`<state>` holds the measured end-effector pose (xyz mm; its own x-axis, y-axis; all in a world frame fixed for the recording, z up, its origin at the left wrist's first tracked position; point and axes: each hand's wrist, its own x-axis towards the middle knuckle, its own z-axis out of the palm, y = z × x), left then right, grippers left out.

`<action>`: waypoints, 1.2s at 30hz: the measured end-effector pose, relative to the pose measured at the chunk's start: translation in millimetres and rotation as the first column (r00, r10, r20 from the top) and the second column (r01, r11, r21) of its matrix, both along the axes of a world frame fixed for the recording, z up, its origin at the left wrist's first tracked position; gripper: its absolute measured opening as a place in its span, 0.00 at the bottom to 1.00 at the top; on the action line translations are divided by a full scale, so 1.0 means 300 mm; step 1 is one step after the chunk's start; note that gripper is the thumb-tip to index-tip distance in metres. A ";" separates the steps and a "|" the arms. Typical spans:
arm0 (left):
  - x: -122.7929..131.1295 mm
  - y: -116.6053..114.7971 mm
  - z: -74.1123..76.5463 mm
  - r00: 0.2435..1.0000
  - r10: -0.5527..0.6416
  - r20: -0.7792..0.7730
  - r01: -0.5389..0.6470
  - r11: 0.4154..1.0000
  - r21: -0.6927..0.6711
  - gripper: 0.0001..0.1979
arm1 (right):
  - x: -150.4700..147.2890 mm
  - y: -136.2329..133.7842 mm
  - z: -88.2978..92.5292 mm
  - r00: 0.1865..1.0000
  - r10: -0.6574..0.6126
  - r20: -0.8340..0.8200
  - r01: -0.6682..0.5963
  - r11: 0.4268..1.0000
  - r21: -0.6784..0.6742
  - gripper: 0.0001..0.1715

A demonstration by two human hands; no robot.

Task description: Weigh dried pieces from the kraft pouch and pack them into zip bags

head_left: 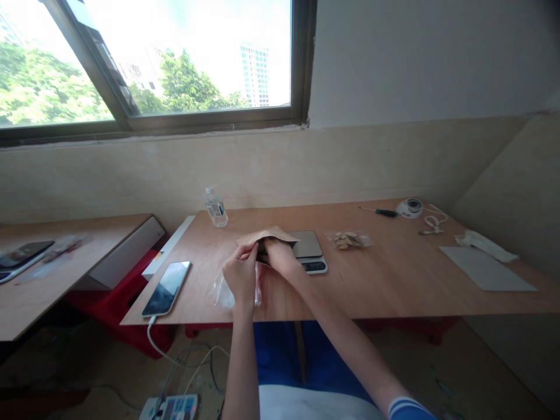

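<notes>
Head view shows the left hand [240, 272] and right hand [280, 256] close together at the near middle of the bench [394, 280], both pinching a brown paper bag [266, 236] held over a clear plastic bag [223, 291], just before the scale [308, 248]. To do this well, I judge, keep the paper mouth steady and grip near its edge.

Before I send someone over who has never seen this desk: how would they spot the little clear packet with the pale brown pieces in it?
Start at the wooden table under the window. Find the flat digital scale near its middle, beside the person's right hand. Just right of the scale lies the clear packet, the only see-through bag holding pale brown pieces.
</notes>
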<state>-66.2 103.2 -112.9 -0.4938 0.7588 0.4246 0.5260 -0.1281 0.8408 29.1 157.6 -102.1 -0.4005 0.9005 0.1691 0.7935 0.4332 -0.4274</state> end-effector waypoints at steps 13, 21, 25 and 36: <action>-0.012 0.009 0.007 0.998 0.004 0.057 -0.005 1.000 0.009 0.10 | 0.108 -0.166 0.013 0.859 0.013 -0.512 0.101 0.976 0.195 0.13; -0.026 0.016 0.009 0.999 0.040 0.011 -0.040 0.999 -0.010 0.11 | 0.322 0.046 -0.221 0.473 -0.280 -0.836 0.544 0.838 0.027 0.22; -0.027 0.010 0.005 0.999 0.039 0.012 -0.038 0.999 -0.010 0.11 | 0.361 0.158 -0.352 0.722 -0.403 -0.563 0.529 0.846 0.073 0.19; -0.010 0.004 -0.004 0.999 0.035 0.027 -0.034 0.999 -0.035 0.11 | 0.237 -0.107 -0.104 0.772 0.012 -0.636 0.298 0.876 0.379 0.16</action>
<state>-69.3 104.3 -114.1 -0.5307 0.7554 0.3844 0.5065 -0.0810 0.8584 100.0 125.6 -133.3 0.0546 0.7025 0.7096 0.5016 0.5952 -0.6278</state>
